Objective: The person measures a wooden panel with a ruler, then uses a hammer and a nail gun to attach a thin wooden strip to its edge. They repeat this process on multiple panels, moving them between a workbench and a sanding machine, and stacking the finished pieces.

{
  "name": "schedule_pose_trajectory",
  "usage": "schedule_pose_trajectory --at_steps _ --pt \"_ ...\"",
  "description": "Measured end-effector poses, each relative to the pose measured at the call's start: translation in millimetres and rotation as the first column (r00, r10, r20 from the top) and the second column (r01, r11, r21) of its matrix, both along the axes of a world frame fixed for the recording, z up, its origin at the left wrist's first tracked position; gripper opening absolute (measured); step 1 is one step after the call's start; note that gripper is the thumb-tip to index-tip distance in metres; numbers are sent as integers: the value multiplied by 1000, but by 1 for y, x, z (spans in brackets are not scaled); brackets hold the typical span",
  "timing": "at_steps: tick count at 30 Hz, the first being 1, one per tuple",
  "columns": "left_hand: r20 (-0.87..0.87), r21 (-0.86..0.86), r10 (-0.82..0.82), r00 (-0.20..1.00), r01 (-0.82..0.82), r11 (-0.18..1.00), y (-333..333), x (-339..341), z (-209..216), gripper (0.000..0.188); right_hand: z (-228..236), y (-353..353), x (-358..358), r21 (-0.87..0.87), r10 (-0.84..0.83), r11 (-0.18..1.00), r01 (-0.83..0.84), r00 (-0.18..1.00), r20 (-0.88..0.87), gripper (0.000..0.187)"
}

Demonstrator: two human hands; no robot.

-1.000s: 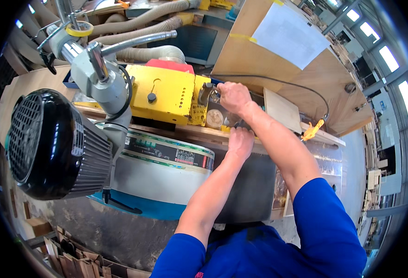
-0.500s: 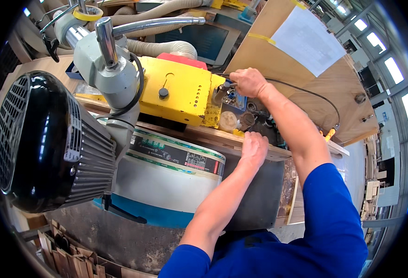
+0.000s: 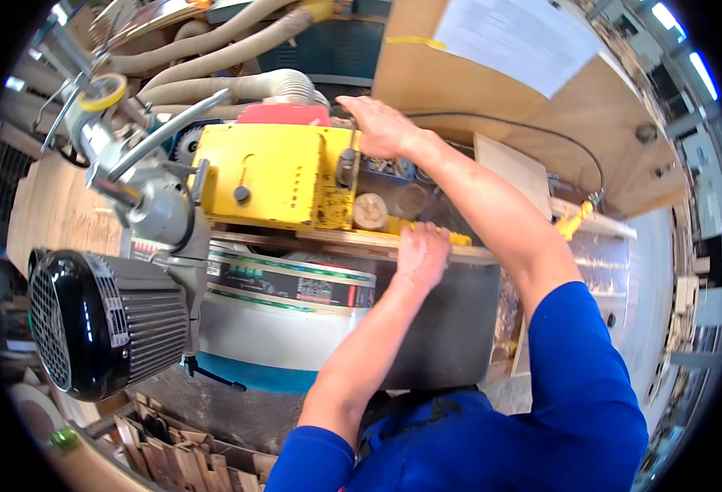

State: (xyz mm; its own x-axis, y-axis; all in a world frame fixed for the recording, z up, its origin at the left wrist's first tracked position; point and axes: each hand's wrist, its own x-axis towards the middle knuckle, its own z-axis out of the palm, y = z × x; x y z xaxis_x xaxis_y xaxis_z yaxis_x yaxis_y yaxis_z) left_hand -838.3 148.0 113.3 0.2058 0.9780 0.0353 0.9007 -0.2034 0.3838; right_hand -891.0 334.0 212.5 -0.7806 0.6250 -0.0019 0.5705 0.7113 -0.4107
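Note:
My left hand (image 3: 424,254) has its fingers curled over the top edge of a wooden rail (image 3: 328,239) in front of the machine. Beside those fingers lies a yellow strip (image 3: 459,239). Further off, my right hand (image 3: 381,129) is stretched out at the right end of a yellow machine housing (image 3: 258,176), fingers extended and no object visible in them. A black knob (image 3: 345,166) is just below it on the housing. Close to the right wrist is a blue tray (image 3: 390,166) of small metal parts, partly covered. A round wooden piece (image 3: 370,211) stands between the hands.
A large motor (image 3: 111,320) on a grey column fills the left side. Ribbed hoses (image 3: 283,84) run behind the housing. At right are a tall wooden panel (image 3: 615,123) with white paper, a black cable (image 3: 533,127) and a yellow air gun (image 3: 573,220). Wood offcuts (image 3: 189,451) lie below.
The view has shifted. My right hand has gone from over the blue tray to the housing's upper right end, and its fingers have straightened. My left hand stays on the rail.

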Motion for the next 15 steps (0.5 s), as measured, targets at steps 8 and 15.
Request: schedule_pose_trajectory --at_steps 8,15 --pt "244 89 21 970 -44 995 1 4 -17 41 -6 -58 -7 -292 -245 940 175 943 -225 88" --pt "-118 -41 -126 985 122 992 1 -6 -31 27 -27 -87 16 -285 -163 956 76 940 -298 94"
